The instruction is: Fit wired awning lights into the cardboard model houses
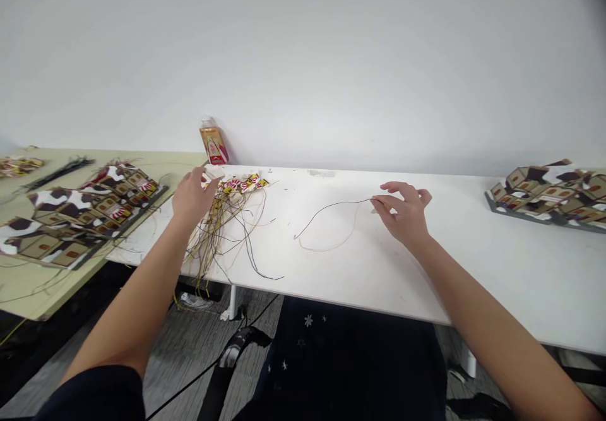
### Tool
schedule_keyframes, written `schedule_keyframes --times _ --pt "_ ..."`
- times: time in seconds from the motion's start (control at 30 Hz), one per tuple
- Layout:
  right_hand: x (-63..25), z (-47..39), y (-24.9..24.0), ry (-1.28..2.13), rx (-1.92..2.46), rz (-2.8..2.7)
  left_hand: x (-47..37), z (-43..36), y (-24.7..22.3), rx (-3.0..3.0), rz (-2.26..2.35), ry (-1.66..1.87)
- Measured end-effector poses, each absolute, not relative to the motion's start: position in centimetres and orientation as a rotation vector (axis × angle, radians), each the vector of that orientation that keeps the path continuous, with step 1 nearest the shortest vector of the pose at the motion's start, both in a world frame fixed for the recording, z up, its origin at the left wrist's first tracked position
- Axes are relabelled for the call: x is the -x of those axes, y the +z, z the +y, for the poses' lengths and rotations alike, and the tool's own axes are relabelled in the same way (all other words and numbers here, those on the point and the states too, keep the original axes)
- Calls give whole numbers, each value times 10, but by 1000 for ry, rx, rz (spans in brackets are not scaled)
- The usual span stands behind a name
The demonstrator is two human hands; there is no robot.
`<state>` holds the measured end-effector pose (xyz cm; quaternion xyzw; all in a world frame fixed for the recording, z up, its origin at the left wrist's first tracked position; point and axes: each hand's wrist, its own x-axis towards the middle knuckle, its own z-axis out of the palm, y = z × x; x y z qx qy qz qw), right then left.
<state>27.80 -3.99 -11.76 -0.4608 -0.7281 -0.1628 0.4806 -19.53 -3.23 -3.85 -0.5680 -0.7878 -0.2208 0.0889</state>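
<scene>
So the right hand has a pair of thin wires pinched between thumb and index finger, with the other fingers lifted clear. One is dark, one pale, and they bow out to the left of that hand, over the table. Whether there's some small piece at the pinch, I can't tell, the fingertips cover it.

My take on handling: these look super light and bendy, springy enough to hold a curve, and likely easy to kink. I'd grip right at the end where both come together, since holding mid-length would probably let the ends whip about.

The left hand is half curled over the near side of some small striped pieces. Can't tell if it's got hold of one or is only touching. Just right of it and toward the body is a tangle of loose wires, some hanging off the table edge. That mess looks snaggy, so I'd pick up by the striped piece and ease the wires free gently.

Further out, beyond the left hand, a red and gold box stands near the wall. Left of that hand sit little house models, and another group of houses is well off to the right of the right hand.
</scene>
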Motion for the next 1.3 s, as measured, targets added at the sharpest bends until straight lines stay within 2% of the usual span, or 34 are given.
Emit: schedule_keyframes --times 0.1,0.4,0.8,0.97,1.17,1.23,1.3 --pt "-278 -40 -118 -388 1125 -1781 200 -25 -36 1727 -2417 -653" --pt "-279 -39 -117 -414 1049 -1753 223 -22 -56 1996 -2464 -229" --pt "-280 -39 -120 -387 1077 -1769 214 1 -69 2033 -2388 -275" --pt "-280 -39 -119 -403 1062 -1761 217 -6 -48 2005 -2404 -515" --pt "-278 -40 -120 -385 1075 -1797 220 -23 -20 2031 -2432 -1017" --pt "-278 -40 -120 -379 1094 -1807 216 -26 -18 2086 -2456 -1257" --pt "-279 -39 -120 -378 1099 -1803 212 -27 -18 2121 -2486 -1651"
